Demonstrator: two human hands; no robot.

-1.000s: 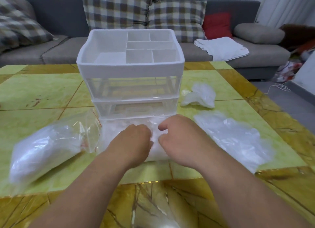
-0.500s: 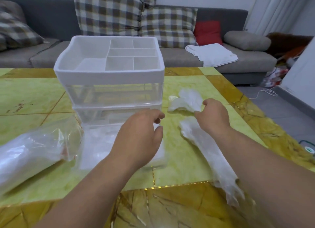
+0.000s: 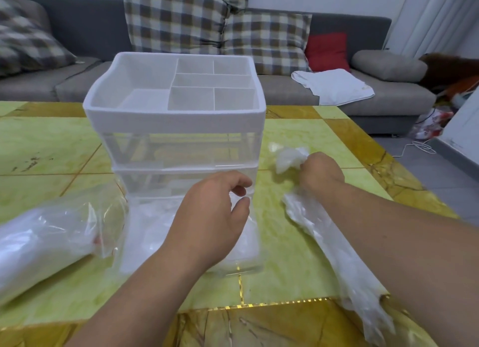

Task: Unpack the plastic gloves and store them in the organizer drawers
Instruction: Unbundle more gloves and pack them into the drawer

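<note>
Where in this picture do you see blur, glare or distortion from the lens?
Head view: the checked cushion at far left and the bag of gloves look smeared; the organizer and crumpled plastic are sharper; glare on the open drawer's front edge and the table's gold strip; curtain folds at right lean, as from a wide lens; light is soft, shadows faint.

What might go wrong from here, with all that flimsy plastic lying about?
1. The right forearm lies along the long strip of gloves. Drawing the arm back may drag the strip across the table and perhaps off it.
2. The pulled-out bottom drawer already holds gloves. Stuffing in the crumpled wad that the right hand reaches for may make them catch when the drawer closes.
</note>
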